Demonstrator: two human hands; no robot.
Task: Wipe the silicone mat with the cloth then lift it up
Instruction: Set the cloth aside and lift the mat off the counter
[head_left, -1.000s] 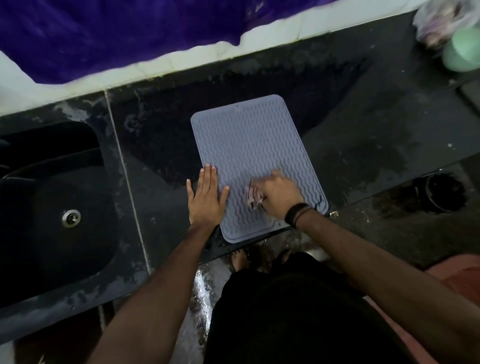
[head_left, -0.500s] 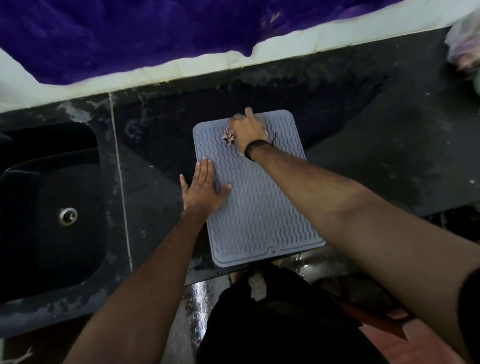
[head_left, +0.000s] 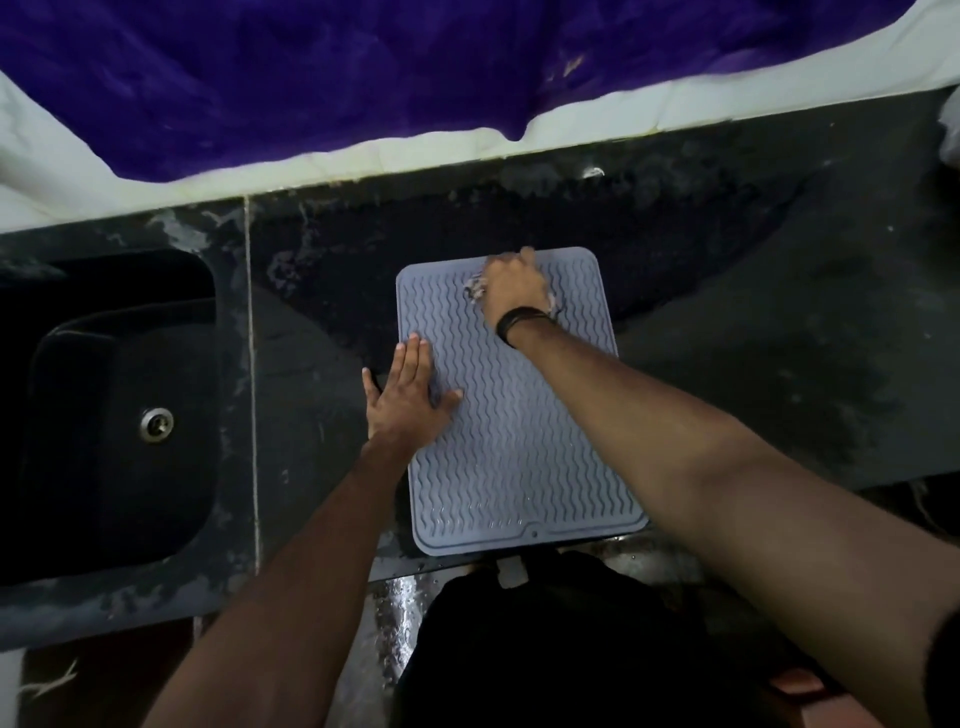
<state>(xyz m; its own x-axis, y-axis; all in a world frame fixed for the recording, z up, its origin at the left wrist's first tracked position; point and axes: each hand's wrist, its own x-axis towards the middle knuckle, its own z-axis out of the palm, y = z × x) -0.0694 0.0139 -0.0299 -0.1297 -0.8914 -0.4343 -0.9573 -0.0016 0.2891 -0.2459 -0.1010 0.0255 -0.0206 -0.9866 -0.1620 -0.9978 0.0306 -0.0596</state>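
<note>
Two bare hands work over the silicone mat (head_left: 511, 431), both arms reaching in from the near edge of the view. The left hand (head_left: 404, 402) lies flat, fingers straight and close together, thumb spread to the right; its palm and thumb press on the mat's left border while the little-finger side hangs over onto the countertop (head_left: 753, 332). The right hand (head_left: 514, 291) stretches further, to the mat's far end near the middle of that edge, with its fingers curled around the cloth (head_left: 475, 288), a small pale bunch that shows at the hand's left side and touches the ridged surface. A dark band (head_left: 519, 319) circles the right wrist.

The grey-blue mat lies flat on the dark countertop, its long axis running away from the person and tilted slightly, the far end leaning left. Its near short edge, which carries a small notch, sits at the counter's front edge.

To the left, well apart from the mat, a dark sink (head_left: 119, 410) is sunk into the counter, its metal drain (head_left: 156, 423) visible. Behind the counter runs a white ledge (head_left: 363, 161) with purple fabric (head_left: 337, 67) draped above it. The right forearm crosses over the mat's right half and hides part of it.
</note>
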